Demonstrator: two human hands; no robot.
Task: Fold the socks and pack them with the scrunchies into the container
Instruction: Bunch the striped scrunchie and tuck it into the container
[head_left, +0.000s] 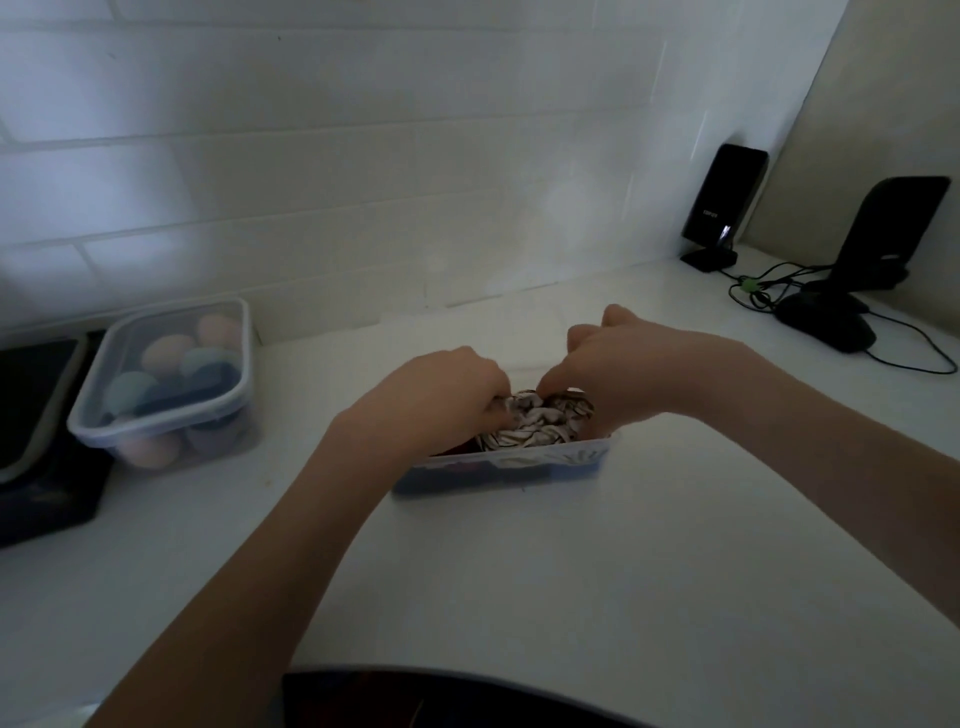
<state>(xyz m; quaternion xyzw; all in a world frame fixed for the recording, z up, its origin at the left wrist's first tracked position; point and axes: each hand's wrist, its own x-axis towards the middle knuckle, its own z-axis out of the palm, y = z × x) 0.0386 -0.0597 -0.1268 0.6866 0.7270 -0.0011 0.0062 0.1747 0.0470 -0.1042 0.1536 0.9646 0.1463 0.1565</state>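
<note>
A clear plastic container (519, 460) stands on the white counter in the middle of the view. A white scrunchie with black stripes (535, 422) lies on top of its contents. Dark fabric, red and navy, shows below it through the front wall; I cannot tell socks from scrunchies there. My left hand (441, 389) reaches in from the left, fingers curled onto the scrunchie's left edge. My right hand (618, 358) comes from the right, its fingers curled down onto the scrunchie's top and right side. Both hands hide the container's back rim.
A lidded clear box (171, 384) of pastel round sponges stands at the left beside a dark flat object (36, 441). Two black devices on stands (722, 202) (883, 234) with cables (769, 291) occupy the back right corner. A tiled wall runs behind.
</note>
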